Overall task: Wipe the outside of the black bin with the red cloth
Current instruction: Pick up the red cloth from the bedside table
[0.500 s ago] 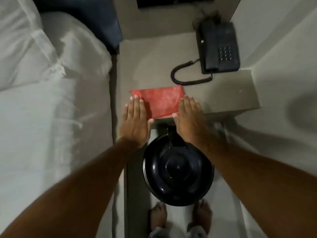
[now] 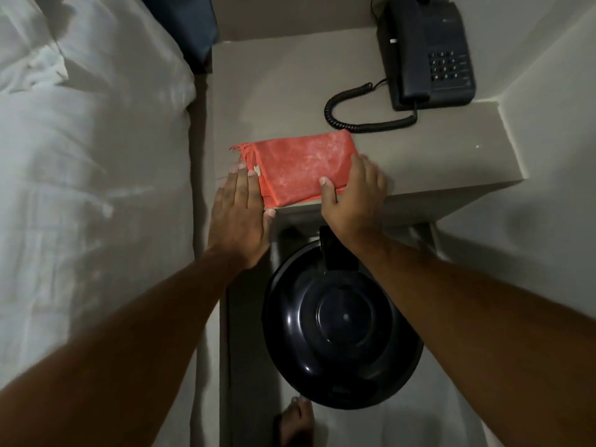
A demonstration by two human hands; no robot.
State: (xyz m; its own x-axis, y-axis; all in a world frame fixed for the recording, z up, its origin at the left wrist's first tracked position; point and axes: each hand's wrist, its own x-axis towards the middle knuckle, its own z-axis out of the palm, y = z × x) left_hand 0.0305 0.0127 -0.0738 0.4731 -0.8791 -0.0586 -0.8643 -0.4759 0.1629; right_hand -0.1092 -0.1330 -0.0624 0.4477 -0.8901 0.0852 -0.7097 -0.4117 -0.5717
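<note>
Surface: a grey bedside surface (image 2: 290, 91) carries the folded red cloth (image 2: 303, 169) at its near edge and a dark telephone (image 2: 429, 53) at the far right, its coiled cord (image 2: 354, 121) looping toward the cloth.
Room: a bed with white bedding (image 2: 90, 156) lies to the left, a pale wall to the right; a bare foot (image 2: 296, 421) shows on the floor below.
Black bin: the black bin (image 2: 342, 330) stands on the floor just in front of the surface, lid closed, partly under the right forearm.
Left hand: the left hand (image 2: 238, 217) lies flat, fingers (image 2: 240, 185) straight and together, touching the cloth's left edge; it grips nothing.
Right hand: the right hand (image 2: 354, 198) rests on the cloth's near right corner, thumb on top and fingers curled over the right edge; whether they pinch the cloth cannot be told.
Edges: the cloth's near edge lies along the front edge of the surface.
Open room: bare surface lies behind the cloth, between it and the cord.
</note>
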